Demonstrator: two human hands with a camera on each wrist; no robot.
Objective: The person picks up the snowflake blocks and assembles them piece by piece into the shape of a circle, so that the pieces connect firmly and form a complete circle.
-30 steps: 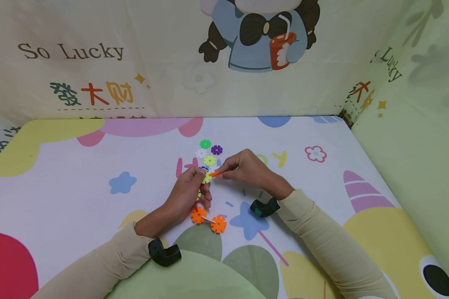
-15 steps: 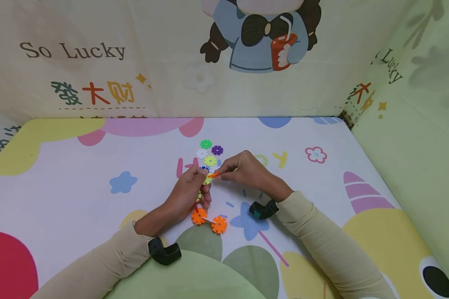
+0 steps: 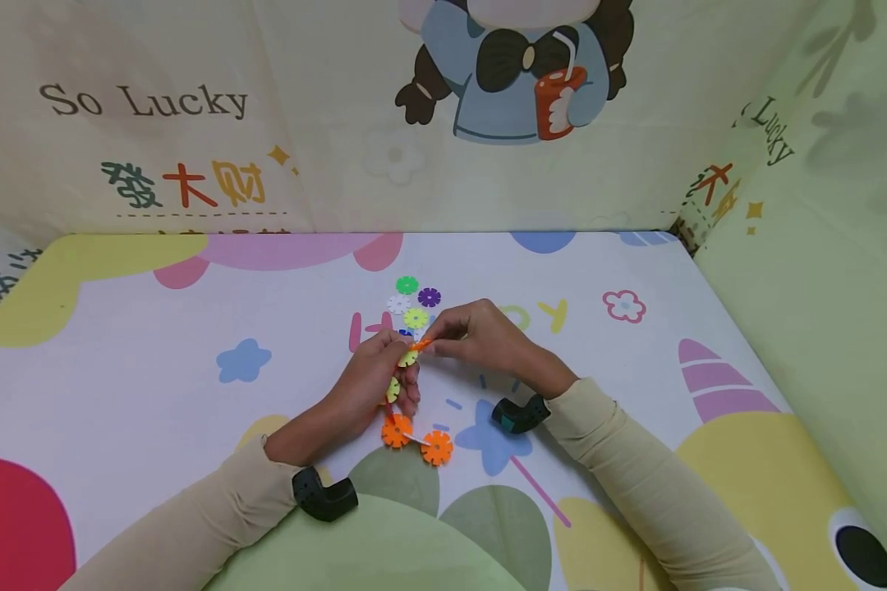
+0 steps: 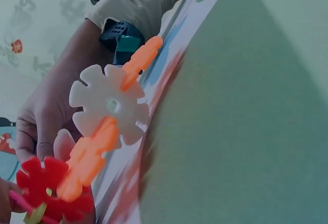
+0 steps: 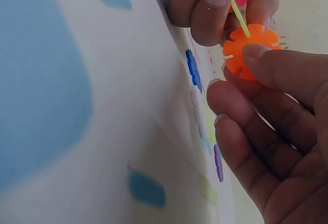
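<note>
My left hand (image 3: 369, 368) grips a chain of notched plastic discs. A yellow disc (image 3: 409, 359) shows at its fingertips. Below that hand hang two orange discs (image 3: 437, 448) with a white disc (image 3: 416, 440), seen edge-on, linking them. In the left wrist view, a red disc (image 4: 38, 188) sits at the fingers, followed by orange and white ones. Between thumb and fingers, my right hand (image 3: 480, 332) pinches another orange disc (image 5: 241, 47). A thin yellow edge (image 5: 240, 18) meets its slot in the right wrist view. Part of the chain is hidden behind the left fingers.
Beyond the hands lie several loose discs: green (image 3: 407, 285), purple (image 3: 429, 297), white (image 3: 398, 304), yellow (image 3: 415, 318) and a partly covered blue disc (image 3: 406, 334). A printed cloth covers the table (image 3: 148, 394). Fabric walls (image 3: 325, 180) stand at the back and right.
The pinched orange disc has shifted slightly left, overlapping the yellow disc more. The hanging orange discs have swung a little right and toward the near edge. Both hands keep their holds.
</note>
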